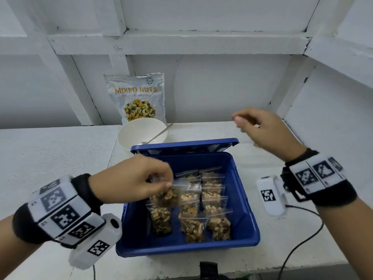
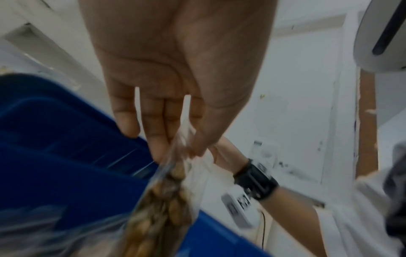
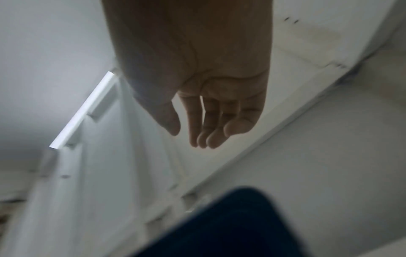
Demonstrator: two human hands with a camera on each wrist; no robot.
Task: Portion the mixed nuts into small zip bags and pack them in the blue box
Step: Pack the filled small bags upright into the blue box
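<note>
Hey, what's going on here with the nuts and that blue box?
A person is packing small zip bags of nuts into the blue box. The left hand pinches one filled bag by its top over the box's left side, where other filled bags already lie in rows. The right hand hangs free above the table behind the box, fingers relaxed, holding nothing. A white bowl and the mixed nuts pouch stand behind the box.

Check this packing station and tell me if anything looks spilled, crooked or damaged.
Nothing stands out. The packed bags lie in tidy rows inside the blue box, and no loose nuts show on the table. The left hand pinches one more bag by its top over the box; the right hand holds nothing.
</note>
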